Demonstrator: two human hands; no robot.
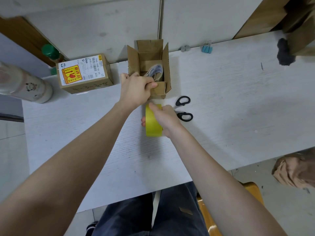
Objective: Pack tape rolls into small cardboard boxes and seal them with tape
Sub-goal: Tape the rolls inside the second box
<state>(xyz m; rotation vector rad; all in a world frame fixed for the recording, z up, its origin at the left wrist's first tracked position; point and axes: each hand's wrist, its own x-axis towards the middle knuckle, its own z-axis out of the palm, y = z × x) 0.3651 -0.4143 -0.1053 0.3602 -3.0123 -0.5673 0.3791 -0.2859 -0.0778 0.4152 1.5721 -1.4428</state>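
Observation:
An open small cardboard box [166,65] stands at the middle of the white table [238,103], its flaps up, with a tape roll [156,72] lying inside. My left hand [136,91] grips the box's near flap and front wall, thumb curled over the edge. Just in front of the box my right hand [166,117] holds a yellow tape roll [152,124] upright on its edge, fingers wrapped round it and thumb on top.
Black-handled scissors [184,108] lie right of the yellow roll. A closed labelled cardboard box [83,73] sits at the left, beside a pale bottle [23,86]. A blue binder clip [207,47] lies near the wall. A crumpled paper bag [296,169] is on the floor at the right.

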